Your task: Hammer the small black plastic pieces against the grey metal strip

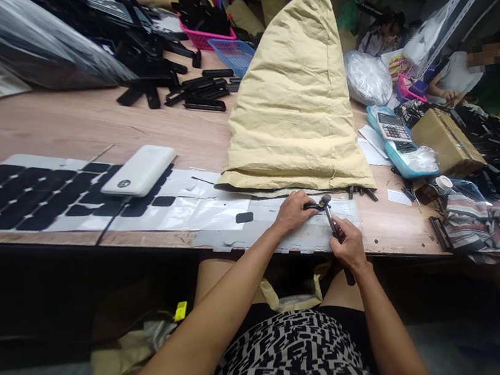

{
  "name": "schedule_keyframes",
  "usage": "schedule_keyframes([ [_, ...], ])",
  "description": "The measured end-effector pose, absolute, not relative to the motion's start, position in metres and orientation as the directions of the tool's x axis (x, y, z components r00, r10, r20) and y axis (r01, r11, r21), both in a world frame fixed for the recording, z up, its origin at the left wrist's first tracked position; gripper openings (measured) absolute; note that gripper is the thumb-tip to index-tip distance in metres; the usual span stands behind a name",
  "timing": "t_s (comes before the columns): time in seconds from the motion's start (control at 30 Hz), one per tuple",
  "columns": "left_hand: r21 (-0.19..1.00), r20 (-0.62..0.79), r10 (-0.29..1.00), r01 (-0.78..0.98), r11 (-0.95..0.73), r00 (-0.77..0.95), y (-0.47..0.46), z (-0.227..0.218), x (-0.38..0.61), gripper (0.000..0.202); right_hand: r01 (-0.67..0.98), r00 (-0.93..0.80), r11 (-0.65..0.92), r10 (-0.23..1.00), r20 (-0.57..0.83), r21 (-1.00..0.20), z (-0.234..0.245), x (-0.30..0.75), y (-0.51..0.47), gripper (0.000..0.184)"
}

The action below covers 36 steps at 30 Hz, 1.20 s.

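Note:
My right hand [348,245] is closed round the dark handle of a small hammer [330,218]; its roundish metal head points away from me. My left hand [295,211] pinches a small black part [311,206] against the work surface, right beside the hammer head. The part's exact kind is too small to make out. Beneath both lies a grey-white sheet [238,237] along the table's front edge. Just beyond my hands stands a large cream cloth bag [289,107], with several black pieces [366,191] showing under its lower right edge.
On the left, a white power bank [140,170] rests on black adhesive pads [27,191]. Black parts [201,89] lie behind, near a pink basket [209,30] and blue basket [233,53]. To the right are a calculator [392,125], a cardboard box [447,141] and striped cloth [480,220]. People sit beyond.

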<state>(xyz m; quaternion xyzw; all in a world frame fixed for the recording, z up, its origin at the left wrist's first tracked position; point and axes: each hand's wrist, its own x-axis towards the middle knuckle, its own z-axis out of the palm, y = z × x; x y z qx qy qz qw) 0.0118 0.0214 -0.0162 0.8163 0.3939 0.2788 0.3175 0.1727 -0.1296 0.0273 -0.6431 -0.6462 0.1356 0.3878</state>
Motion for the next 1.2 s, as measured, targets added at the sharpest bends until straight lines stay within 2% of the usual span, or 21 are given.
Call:
schedule_keyframes([
  [0.17,0.738,0.213,0.822,0.464,-0.49,0.529,0.022,-0.016,0.013,0.016,0.702,0.162,0.11,0.937,0.309,-0.704,0.031,0.168,-0.128,0.058],
  [0.4,0.738,0.217,0.828,0.469,-0.486,0.517,0.021,-0.019,0.014,0.012,0.703,0.109,0.125,0.954,0.28,-0.7,0.029,0.157,-0.124,0.058],
  [0.67,0.768,0.225,0.823,0.424,-0.479,0.522,0.018,-0.005,0.01,0.014,0.65,0.301,0.005,0.917,0.263,-0.76,0.019,0.193,-0.115,0.057],
  [0.8,0.816,0.333,0.741,0.216,-0.537,0.583,-0.034,-0.002,-0.016,0.017,0.511,0.407,-0.061,0.896,0.179,-0.858,0.005,0.208,-0.109,0.057],
  [0.9,0.761,0.385,0.611,0.137,-0.634,0.692,-0.087,-0.017,-0.04,0.019,0.434,0.413,-0.061,0.9,0.138,-0.899,0.0,0.209,-0.108,0.06],
  [0.97,0.734,0.332,0.588,0.19,-0.653,0.737,-0.112,-0.033,-0.051,0.023,0.437,0.401,-0.061,0.906,0.134,-0.897,0.001,0.208,-0.107,0.06],
  [1.03,0.723,0.207,0.627,0.315,-0.615,0.751,-0.122,-0.048,-0.057,0.025,0.451,0.401,-0.065,0.906,0.137,-0.89,0.002,0.207,-0.108,0.059],
  [1.2,0.625,-0.29,0.692,0.678,-0.386,0.661,-0.11,-0.072,-0.051,0.022,0.461,0.404,-0.07,0.904,0.138,-0.885,0.003,0.208,-0.109,0.061],
])
